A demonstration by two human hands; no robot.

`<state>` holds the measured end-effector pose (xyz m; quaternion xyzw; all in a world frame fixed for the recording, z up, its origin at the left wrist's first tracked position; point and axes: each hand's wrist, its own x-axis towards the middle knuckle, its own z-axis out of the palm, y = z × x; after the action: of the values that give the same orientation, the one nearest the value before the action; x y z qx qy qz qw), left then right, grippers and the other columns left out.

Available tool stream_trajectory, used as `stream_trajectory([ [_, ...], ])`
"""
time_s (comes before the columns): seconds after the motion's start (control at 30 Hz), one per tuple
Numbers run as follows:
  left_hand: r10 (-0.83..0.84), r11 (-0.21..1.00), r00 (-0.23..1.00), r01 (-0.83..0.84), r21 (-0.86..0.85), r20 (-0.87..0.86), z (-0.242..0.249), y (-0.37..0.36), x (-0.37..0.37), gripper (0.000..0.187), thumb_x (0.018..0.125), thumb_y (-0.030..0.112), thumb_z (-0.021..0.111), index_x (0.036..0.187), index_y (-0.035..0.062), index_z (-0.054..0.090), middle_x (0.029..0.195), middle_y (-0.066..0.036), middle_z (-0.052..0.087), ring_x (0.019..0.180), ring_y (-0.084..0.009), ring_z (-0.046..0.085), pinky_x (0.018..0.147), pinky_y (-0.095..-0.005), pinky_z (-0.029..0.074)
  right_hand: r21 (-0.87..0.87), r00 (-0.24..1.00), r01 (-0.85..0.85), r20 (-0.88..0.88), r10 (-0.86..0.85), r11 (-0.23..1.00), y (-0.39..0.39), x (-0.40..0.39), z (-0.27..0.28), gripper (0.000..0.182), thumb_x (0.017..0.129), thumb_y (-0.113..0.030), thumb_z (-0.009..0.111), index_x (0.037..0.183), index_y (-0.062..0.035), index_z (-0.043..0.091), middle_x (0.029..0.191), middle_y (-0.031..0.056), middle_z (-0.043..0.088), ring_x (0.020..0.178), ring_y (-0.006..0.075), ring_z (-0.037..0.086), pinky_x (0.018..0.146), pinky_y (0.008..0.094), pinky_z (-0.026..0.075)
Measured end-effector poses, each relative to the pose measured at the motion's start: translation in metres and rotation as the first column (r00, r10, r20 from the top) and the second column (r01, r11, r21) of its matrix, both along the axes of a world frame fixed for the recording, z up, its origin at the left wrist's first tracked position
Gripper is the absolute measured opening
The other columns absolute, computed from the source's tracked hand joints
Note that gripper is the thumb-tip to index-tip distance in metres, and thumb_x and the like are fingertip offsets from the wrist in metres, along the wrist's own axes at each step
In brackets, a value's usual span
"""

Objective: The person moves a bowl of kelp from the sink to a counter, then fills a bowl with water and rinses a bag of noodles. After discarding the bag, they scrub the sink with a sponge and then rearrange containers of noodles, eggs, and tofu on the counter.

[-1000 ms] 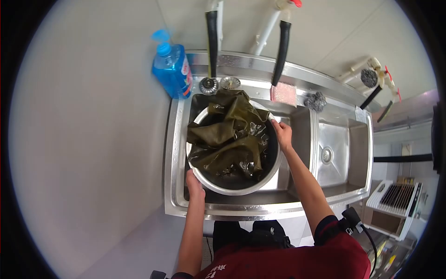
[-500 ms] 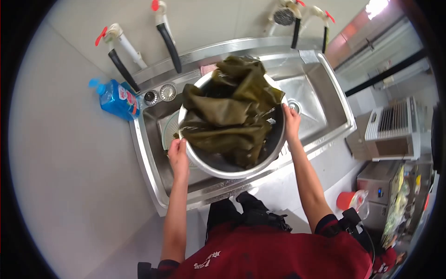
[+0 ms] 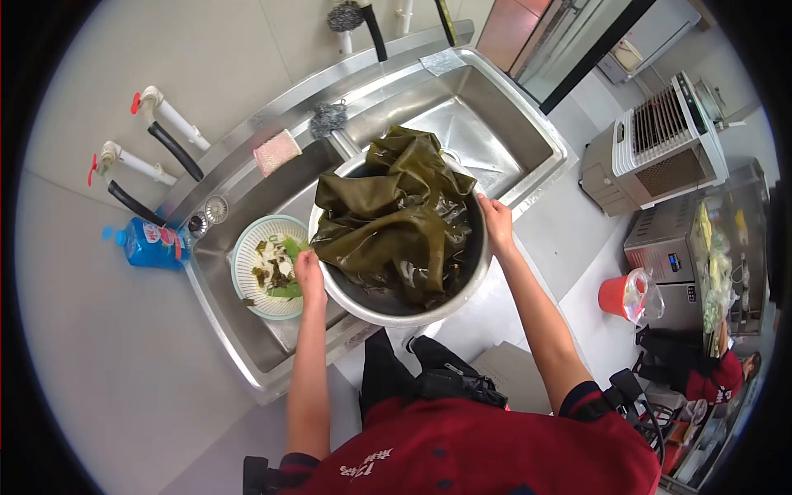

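Note:
A large round metal basin (image 3: 445, 312) is held over the sink's front edge, heaped with wet, folded, dark green sheets (image 3: 388, 214) that look like seaweed. My left hand (image 3: 310, 276) grips the basin's left rim, fingers mostly hidden beyond it. On the right rim my right hand (image 3: 497, 221) is closed in the same way. Just left of my left hand, a pale green strainer (image 3: 244, 268) with green and white scraps lies in the left bowl of the steel sink (image 3: 247, 363).
Black-hosed taps (image 3: 173, 148) line the wall. Around the sink are a blue bottle (image 3: 153, 244), pink sponge (image 3: 276, 153) and steel scourer (image 3: 328, 120). To the right are an air cooler (image 3: 660, 148), a red bucket (image 3: 615, 297) and another person (image 3: 718, 378).
The view has turned rightward. Both hands and the basin have moved relative to the sink, toward its front edge, uncovering the strainer and the divider between the bowls.

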<state>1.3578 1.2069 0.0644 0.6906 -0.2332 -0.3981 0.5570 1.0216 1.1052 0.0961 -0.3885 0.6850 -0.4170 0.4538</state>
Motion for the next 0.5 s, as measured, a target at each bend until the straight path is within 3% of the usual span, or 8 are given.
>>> stream_trajectory([
  [0.03, -0.004, 1.000, 0.997, 0.004, 0.006, 0.075, -0.002, -0.004, -0.003, 0.016, 0.079, 0.016, 0.043, 0.079, 0.0008, 0.047, 0.073, -0.003, 0.048, 0.068, -0.0097, 0.041, 0.064, -0.0226, 0.033, -0.002, 1.000, 0.006, -0.001, -0.006, 1.000, 0.002, -0.003, 0.000, 0.033, 0.075, -0.031, 0.052, 0.057, -0.0031, 0.052, 0.052, -0.0007, 0.047, 0.049, 0.0064, 0.040, 0.046, 0.0215, 0.033],
  [0.1, 0.034, 0.999, 0.977, -0.028, -0.035, 0.213, -0.003, -0.009, -0.014, 0.018, 0.080, 0.016, 0.042, 0.079, -0.0010, 0.046, 0.071, -0.006, 0.048, 0.066, -0.0127, 0.042, 0.062, -0.0257, 0.034, -0.028, 0.963, -0.052, -0.268, 0.043, 0.998, 0.007, -0.007, 0.006, 0.035, 0.075, -0.032, 0.052, 0.057, -0.0022, 0.051, 0.049, -0.0001, 0.044, 0.048, 0.0078, 0.039, 0.047, 0.0233, 0.034],
  [0.17, 0.080, 0.995, 0.937, -0.056, -0.080, 0.340, -0.001, -0.011, -0.019, 0.020, 0.081, 0.016, 0.040, 0.079, -0.0027, 0.045, 0.070, -0.009, 0.048, 0.064, -0.0157, 0.043, 0.061, -0.0288, 0.035, 0.109, 0.943, -0.101, -0.307, 0.130, 0.989, 0.009, -0.010, 0.022, 0.033, 0.072, -0.031, 0.054, 0.070, 0.0012, 0.051, 0.062, 0.0084, 0.050, 0.058, 0.0145, 0.046, 0.054, 0.0278, 0.038],
  [0.23, 0.051, 0.999, 0.898, -0.038, -0.037, 0.437, 0.006, -0.012, -0.020, 0.020, 0.082, 0.017, 0.040, 0.078, -0.0020, 0.044, 0.070, -0.011, 0.049, 0.064, -0.0182, 0.044, 0.061, -0.0306, 0.035, -0.237, 0.867, -0.081, -0.497, -0.049, 0.968, 0.005, -0.004, 0.023, 0.035, 0.068, -0.025, 0.057, 0.083, 0.0044, 0.045, 0.085, 0.0202, 0.049, 0.080, 0.0277, 0.046, 0.071, 0.0339, 0.036],
  [0.27, 0.054, 0.998, 0.890, -0.038, -0.045, 0.452, 0.008, -0.014, -0.019, 0.018, 0.081, 0.016, 0.040, 0.078, -0.0013, 0.043, 0.068, -0.011, 0.046, 0.061, -0.0186, 0.042, 0.059, -0.0306, 0.035, -0.274, 0.790, -0.167, -0.612, -0.038, 0.947, -0.006, -0.003, 0.025, 0.050, 0.064, -0.023, 0.059, 0.100, 0.0047, 0.037, 0.105, 0.0230, 0.039, 0.097, 0.0354, 0.036, 0.082, 0.0381, 0.030],
  [0.33, 0.040, 0.997, 0.909, -0.007, -0.081, 0.416, 0.005, -0.016, -0.016, 0.017, 0.081, 0.015, 0.040, 0.078, -0.0012, 0.042, 0.066, -0.011, 0.044, 0.060, -0.0187, 0.041, 0.059, -0.0303, 0.035, -0.413, 0.722, -0.343, -0.690, -0.044, 0.843, -0.034, 0.026, 0.050, 0.055, 0.063, -0.023, 0.060, 0.103, 0.0049, 0.036, 0.105, 0.0225, 0.040, 0.098, 0.0349, 0.037, 0.084, 0.0388, 0.028],
  [0.43, 0.026, 0.990, 0.909, 0.035, -0.139, 0.415, 0.001, -0.017, -0.013, 0.014, 0.081, 0.012, 0.040, 0.076, -0.0009, 0.040, 0.064, -0.009, 0.040, 0.059, -0.0179, 0.038, 0.058, -0.0287, 0.034, -0.411, 0.722, -0.491, -0.686, 0.095, 0.768, -0.081, 0.070, 0.052, 0.062, 0.062, -0.024, 0.062, 0.109, 0.0045, 0.033, 0.108, 0.0240, 0.038, 0.100, 0.0356, 0.036, 0.084, 0.0370, 0.030],
  [0.5, 0.023, 0.990, 0.896, 0.043, -0.137, 0.444, 0.004, -0.015, -0.014, 0.014, 0.081, 0.012, 0.040, 0.076, -0.0009, 0.039, 0.065, -0.009, 0.040, 0.060, -0.0170, 0.037, 0.059, -0.0282, 0.034, -0.221, 0.825, -0.428, -0.492, 0.279, 0.876, -0.109, 0.089, 0.040, 0.055, 0.062, -0.023, 0.061, 0.107, 0.0003, 0.040, 0.105, 0.0199, 0.043, 0.096, 0.0315, 0.042, 0.082, 0.0336, 0.034],
])
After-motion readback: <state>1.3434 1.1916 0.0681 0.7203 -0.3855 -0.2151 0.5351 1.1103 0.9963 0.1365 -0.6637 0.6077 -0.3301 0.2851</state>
